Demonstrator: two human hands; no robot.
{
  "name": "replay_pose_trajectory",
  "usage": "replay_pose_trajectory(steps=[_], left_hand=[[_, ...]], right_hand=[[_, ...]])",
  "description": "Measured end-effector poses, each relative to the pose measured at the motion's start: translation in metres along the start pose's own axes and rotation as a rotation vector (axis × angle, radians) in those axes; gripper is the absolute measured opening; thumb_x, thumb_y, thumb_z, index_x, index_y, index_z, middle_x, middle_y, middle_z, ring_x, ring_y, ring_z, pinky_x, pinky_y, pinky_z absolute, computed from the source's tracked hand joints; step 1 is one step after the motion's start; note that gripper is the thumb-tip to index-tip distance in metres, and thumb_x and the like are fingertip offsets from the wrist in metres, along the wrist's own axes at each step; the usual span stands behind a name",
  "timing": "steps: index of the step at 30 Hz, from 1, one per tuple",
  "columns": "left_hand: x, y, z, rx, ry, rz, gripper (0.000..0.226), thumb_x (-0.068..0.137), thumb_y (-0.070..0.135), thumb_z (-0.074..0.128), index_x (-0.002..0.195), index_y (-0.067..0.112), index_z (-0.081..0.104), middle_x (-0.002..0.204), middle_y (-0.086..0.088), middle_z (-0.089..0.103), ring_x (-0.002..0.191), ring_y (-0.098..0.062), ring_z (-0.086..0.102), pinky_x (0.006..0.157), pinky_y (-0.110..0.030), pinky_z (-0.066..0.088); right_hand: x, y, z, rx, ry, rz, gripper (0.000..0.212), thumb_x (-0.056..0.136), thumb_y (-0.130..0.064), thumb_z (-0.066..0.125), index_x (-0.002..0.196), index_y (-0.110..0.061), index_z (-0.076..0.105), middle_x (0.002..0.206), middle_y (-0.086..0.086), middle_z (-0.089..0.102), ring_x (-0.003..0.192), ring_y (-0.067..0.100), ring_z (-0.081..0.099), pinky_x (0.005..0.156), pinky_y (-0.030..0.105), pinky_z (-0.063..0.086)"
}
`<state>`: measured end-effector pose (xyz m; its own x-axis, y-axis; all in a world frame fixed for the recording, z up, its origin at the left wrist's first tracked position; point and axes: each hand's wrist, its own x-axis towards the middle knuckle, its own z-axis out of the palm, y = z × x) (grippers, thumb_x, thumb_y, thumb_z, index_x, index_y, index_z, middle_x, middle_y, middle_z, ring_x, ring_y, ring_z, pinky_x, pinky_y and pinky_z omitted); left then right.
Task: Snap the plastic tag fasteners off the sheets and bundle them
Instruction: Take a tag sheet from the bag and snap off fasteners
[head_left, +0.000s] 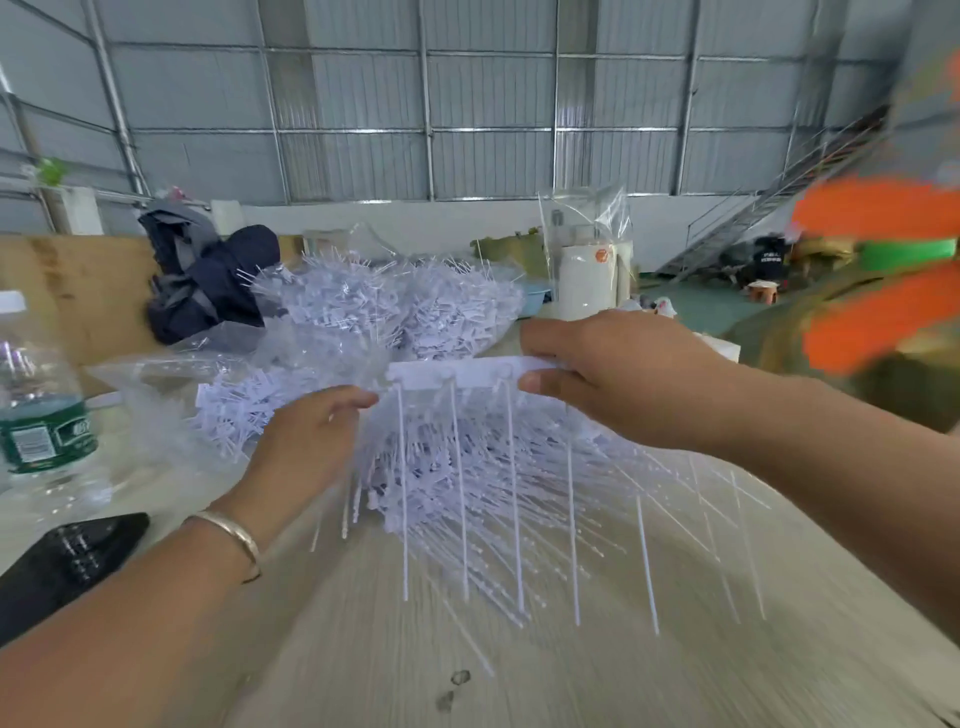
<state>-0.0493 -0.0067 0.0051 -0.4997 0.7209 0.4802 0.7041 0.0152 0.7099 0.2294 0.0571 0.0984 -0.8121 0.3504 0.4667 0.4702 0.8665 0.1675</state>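
A white sheet of tag fasteners (462, 375) is held up above the wooden table (395, 649), its flat bar on top and thin strands hanging down. My right hand (618, 374) pinches the bar's right end between thumb and fingers. My left hand (306, 441), with a bracelet on the wrist, has curled fingers at the bar's left end, gripping fasteners there. Below and behind lies a loose pile of white fasteners (498, 478). Bagged bundles of fasteners (395, 301) sit further back.
A water bottle (36, 410) stands at the left edge, a black object (67, 561) lies before it. Dark clothing (208, 280) and a white cylinder (592, 280) in plastic stand at the back. Blurred orange and green shapes (883, 270) fill the right.
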Motion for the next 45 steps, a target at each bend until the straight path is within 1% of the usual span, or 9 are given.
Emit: replay_pose_trajectory(steps=[4,10,18,23,28,33,36,40,45], left_hand=[[-0.004,0.041,-0.001,-0.613,-0.229,-0.14,0.035,0.101,0.04,0.042,0.098,0.023,0.073,0.088,-0.01,0.076,0.075,-0.02,0.072,0.063,-0.026,0.054],[-0.008,0.041,0.025,-0.483,-0.107,-0.225,0.012,0.092,0.014,0.062,0.085,0.007,0.067,0.065,-0.004,0.072,0.054,-0.011,0.064,0.05,-0.018,0.051],[-0.024,0.017,0.038,-0.672,-0.132,-0.258,0.004,0.09,0.006,0.063,0.089,0.006,0.067,0.062,-0.002,0.067,0.052,-0.009,0.057,0.053,-0.019,0.048],[-0.028,0.016,0.038,-0.742,-0.13,-0.263,0.005,0.088,0.005,0.064,0.086,0.003,0.068,0.066,-0.006,0.066,0.054,-0.011,0.057,0.052,-0.018,0.047],[-0.031,0.019,0.036,-0.784,-0.114,-0.283,0.009,0.076,0.015,0.072,0.067,0.013,0.074,0.064,-0.003,0.065,0.055,-0.009,0.056,0.055,-0.019,0.044],[-0.032,0.023,0.031,-1.081,-0.311,-0.342,0.006,0.071,0.012,0.069,0.073,0.012,0.075,0.065,-0.003,0.063,0.054,-0.007,0.058,0.052,-0.017,0.05],[-0.034,0.024,0.031,-1.191,-0.456,-0.361,0.002,0.075,0.013,0.073,0.075,0.011,0.074,0.065,-0.003,0.06,0.054,-0.007,0.056,0.052,-0.018,0.05],[-0.034,0.023,0.029,-1.237,-0.547,-0.335,0.038,0.049,0.02,0.096,0.079,0.012,0.074,0.065,-0.002,0.06,0.055,-0.008,0.056,0.053,-0.02,0.05],[-0.033,0.023,0.028,-1.244,-0.561,-0.335,0.044,0.041,0.021,0.099,0.076,0.013,0.074,0.063,-0.001,0.059,0.054,-0.008,0.055,0.052,-0.02,0.049]], right_hand=[[0.022,0.01,0.021,-0.061,-0.012,-0.004,0.024,0.096,-0.052,0.043,0.087,-0.029,0.041,0.072,-0.008,0.051,0.076,0.018,0.052,0.054,0.028,0.031],[0.057,0.015,0.064,-0.136,-0.01,0.109,0.018,0.097,-0.039,0.049,0.111,-0.035,0.059,0.11,-0.009,0.066,0.105,0.018,0.058,0.089,0.038,0.03],[0.044,-0.021,0.132,0.36,0.228,0.274,0.023,0.095,-0.019,0.045,0.077,-0.018,0.059,0.054,-0.007,0.044,0.065,0.021,0.051,0.087,0.039,0.039],[0.031,-0.015,0.143,0.066,0.186,0.305,0.039,0.098,-0.051,0.035,0.076,-0.022,0.051,0.062,-0.006,0.048,0.068,0.021,0.051,0.083,0.037,0.035],[0.029,-0.012,0.14,0.22,0.239,0.389,0.049,0.089,-0.067,0.033,0.067,-0.024,0.04,0.056,-0.008,0.042,0.062,0.017,0.047,0.084,0.038,0.032],[0.029,-0.017,0.134,0.425,0.323,0.381,0.056,0.087,-0.07,0.028,0.063,-0.021,0.041,0.057,-0.003,0.054,0.062,0.016,0.052,0.09,0.041,0.033],[0.028,-0.019,0.131,0.459,0.365,0.312,0.056,0.093,-0.067,0.025,0.057,-0.025,0.032,0.053,-0.006,0.039,0.057,0.009,0.042,0.086,0.04,0.034],[0.026,-0.021,0.128,0.58,0.382,0.242,0.05,0.088,-0.065,0.022,0.058,-0.026,0.028,0.055,-0.006,0.034,0.059,0.01,0.04,0.08,0.035,0.031],[0.027,-0.021,0.128,0.577,0.314,0.242,0.058,0.086,-0.066,0.031,0.067,-0.014,0.046,0.062,-0.003,0.043,0.07,0.015,0.047,0.088,0.038,0.031]])
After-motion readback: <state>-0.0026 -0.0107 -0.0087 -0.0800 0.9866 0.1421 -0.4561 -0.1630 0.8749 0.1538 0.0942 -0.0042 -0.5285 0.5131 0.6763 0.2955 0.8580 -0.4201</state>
